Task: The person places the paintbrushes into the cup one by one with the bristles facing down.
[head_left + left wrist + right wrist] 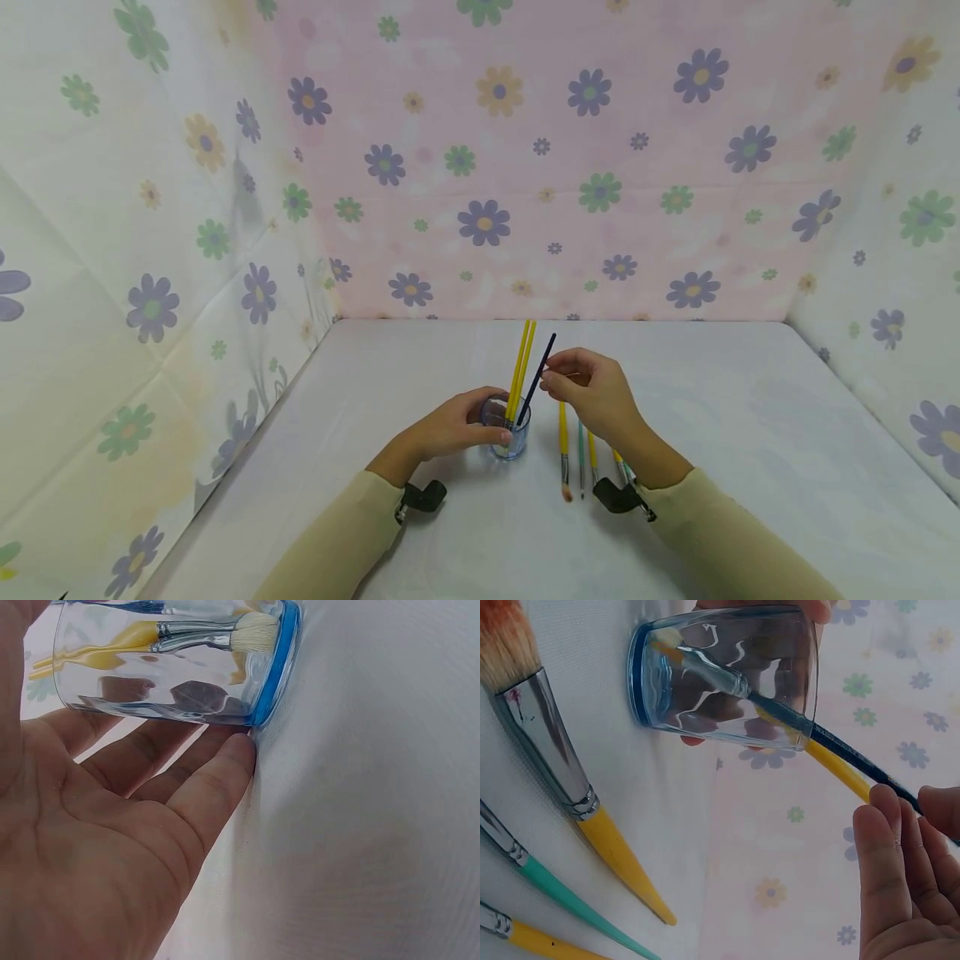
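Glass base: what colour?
The glass base is blue; it shows best in the left wrist view.

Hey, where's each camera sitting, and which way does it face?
Head: worn on the head, facing forward and down at the table; left grip, right grip and sleeves show.
Left wrist: on that wrist, facing the glass; left grip shows.
Right wrist: on that wrist, facing the glass and dark brush; both grips show.
Wrist views share the glass.
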Action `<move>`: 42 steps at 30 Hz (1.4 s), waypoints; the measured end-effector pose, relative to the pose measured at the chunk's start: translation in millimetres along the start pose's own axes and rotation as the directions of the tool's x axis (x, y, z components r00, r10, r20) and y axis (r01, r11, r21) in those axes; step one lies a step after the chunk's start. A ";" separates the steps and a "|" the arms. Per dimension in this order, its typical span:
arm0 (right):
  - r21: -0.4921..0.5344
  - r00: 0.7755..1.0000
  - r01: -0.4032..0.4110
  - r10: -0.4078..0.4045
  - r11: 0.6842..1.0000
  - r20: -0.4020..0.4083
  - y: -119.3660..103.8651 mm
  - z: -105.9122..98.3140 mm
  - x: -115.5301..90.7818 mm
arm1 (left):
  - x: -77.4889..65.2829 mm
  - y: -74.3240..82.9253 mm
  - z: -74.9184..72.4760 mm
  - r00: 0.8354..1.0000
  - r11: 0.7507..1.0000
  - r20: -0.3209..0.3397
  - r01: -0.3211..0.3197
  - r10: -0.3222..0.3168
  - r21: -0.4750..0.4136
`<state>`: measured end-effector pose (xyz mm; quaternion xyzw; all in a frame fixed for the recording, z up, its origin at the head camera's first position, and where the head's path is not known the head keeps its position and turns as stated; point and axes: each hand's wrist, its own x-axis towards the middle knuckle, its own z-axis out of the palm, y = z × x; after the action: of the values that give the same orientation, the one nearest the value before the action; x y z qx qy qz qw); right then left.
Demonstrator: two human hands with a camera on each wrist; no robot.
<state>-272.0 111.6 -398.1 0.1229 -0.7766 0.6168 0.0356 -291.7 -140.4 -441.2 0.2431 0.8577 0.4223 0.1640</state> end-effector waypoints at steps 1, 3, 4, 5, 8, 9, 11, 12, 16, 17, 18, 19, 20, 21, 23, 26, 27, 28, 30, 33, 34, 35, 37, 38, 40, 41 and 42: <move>-0.004 1.000 0.001 -0.001 1.000 0.003 0.0 0.1 0.0 | -0.2 0.3 -0.1 1.000 1.000 0.001 0.002 -0.002 -0.002; -0.009 1.000 0.002 -0.002 1.000 0.009 0.4 0.1 0.0 | -0.7 1.0 -0.3 1.000 1.000 0.000 0.008 -0.008 -0.003; -0.011 1.000 0.003 -0.003 1.000 0.012 0.6 0.0 0.1 | -0.9 1.2 -0.4 1.000 1.000 0.000 0.009 -0.009 -0.006; -0.011 1.000 0.005 -0.004 1.000 0.016 0.8 0.0 0.0 | -1.0 1.4 -0.5 1.000 1.000 -0.001 0.013 -0.013 -0.005; -0.002 1.000 0.009 -0.009 1.000 0.026 0.9 -0.4 -0.4 | -0.6 1.5 -0.7 1.000 1.000 0.003 0.006 -0.006 -0.015; -0.002 1.000 0.010 -0.010 1.000 0.028 0.7 -0.5 -0.5 | -0.3 1.5 -0.9 1.000 1.000 0.007 0.001 -0.001 -0.018; -0.004 0.999 0.013 -0.013 1.000 0.030 0.2 -0.7 -0.7 | 0.1 1.3 -0.9 1.000 1.000 0.015 -0.010 0.010 -0.024; -0.008 1.000 0.012 -0.012 1.000 0.029 -0.1 -0.9 -0.8 | 0.3 1.3 -1.0 1.000 0.999 0.019 -0.016 0.016 -0.029; -0.029 1.000 0.012 -0.011 1.000 0.026 -0.6 -2.0 -0.7 | 0.2 1.2 -0.8 1.000 1.000 0.018 -0.012 0.013 -0.024; -0.031 1.000 0.013 -0.013 0.999 0.025 -0.6 -2.4 -0.6 | 0.2 1.1 -0.7 1.000 1.000 0.016 -0.011 0.012 -0.024; -0.032 1.000 0.016 -0.015 0.999 0.025 -0.7 -2.9 -0.5 | 0.2 1.1 -0.7 1.000 1.000 0.015 -0.010 0.010 -0.024; -0.033 1.000 0.020 -0.019 0.999 0.024 -0.7 -3.5 -0.4 | 0.2 1.1 -0.6 1.000 1.000 0.014 -0.009 0.009 -0.024; -0.036 0.999 0.024 -0.023 0.999 0.023 -0.9 -4.1 -0.4 | 0.3 1.1 -0.6 1.000 1.000 0.015 -0.011 0.011 -0.025; -0.041 0.999 0.026 -0.025 0.999 0.022 -1.0 -4.9 -0.1 | 0.4 1.0 -0.6 1.000 0.999 0.017 -0.013 0.014 -0.029; -0.057 0.999 0.028 -0.027 0.998 0.019 -0.8 -6.9 0.8 | 0.7 1.0 -0.6 1.000 0.999 0.017 -0.017 0.018 -0.033; -0.072 1.000 0.024 -0.023 0.997 0.015 -1.7 -11.9 2.3 | 0.9 0.9 -0.4 1.000 0.999 0.020 -0.021 0.022 -0.036; -0.065 1.000 0.025 -0.025 0.998 0.013 -2.3 -14.2 2.8 | 0.9 0.7 -0.3 1.000 0.999 0.019 -0.020 0.021 -0.037; -0.059 1.000 0.028 -0.027 0.998 0.011 -3.2 -17.0 3.1 | 1.0 0.7 -0.1 1.000 0.999 0.018 -0.017 0.018 -0.036; -0.037 0.999 0.035 -0.034 0.999 0.008 -6.0 -23.1 2.9 | 1.3 0.6 0.2 1.000 0.999 0.017 -0.013 0.014 -0.037; -0.021 0.999 0.038 -0.038 0.999 -0.001 -10.3 -32.1 2.8 | 1.5 -0.1 0.1 1.000 0.999 0.010 -0.006 0.006 -0.032; -0.021 0.999 0.037 -0.037 0.999 -0.004 -11.2 -34.8 2.9 | 1.7 -0.5 -0.1 1.000 0.999 0.009 -0.006 0.006 -0.034; -0.029 1.000 0.030 -0.030 0.999 -0.007 -12.1 -37.6 3.1 | 1.7 -0.9 -0.1 1.000 1.000 0.005 -0.004 0.004 -0.030; -0.053 1.000 0.011 -0.011 0.999 -0.008 -13.3 -43.3 3.7 | 1.7 -1.7 -0.3 1.000 0.999 0.002 -0.003 0.003 -0.034; -0.067 1.000 0.001 -0.001 0.998 -0.004 -13.4 -46.2 4.2 | 1.5 -2.0 -0.3 1.000 0.999 0.001 -0.001 0.001 -0.037; -0.093 1.000 -0.018 0.019 0.995 0.010 -13.1 -52.2 5.1 | 1.4 -2.7 -0.1 1.000 0.999 0.004 -0.008 0.008 -0.049; -0.116 0.999 -0.030 0.032 0.993 0.015 -13.1 -55.4 5.2 | 1.3 -2.8 0.0 1.000 0.998 0.004 -0.010 0.010 -0.054; -0.125 0.999 -0.039 0.042 0.991 0.023 -12.9 -58.5 5.4 | 1.3 -3.0 0.2 1.000 0.998 0.008 -0.017 0.017 -0.061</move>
<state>-279.8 164.7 -370.9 0.1124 -0.8163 0.5662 0.0206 -293.5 -141.2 -443.8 0.2471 0.8417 0.4485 0.1713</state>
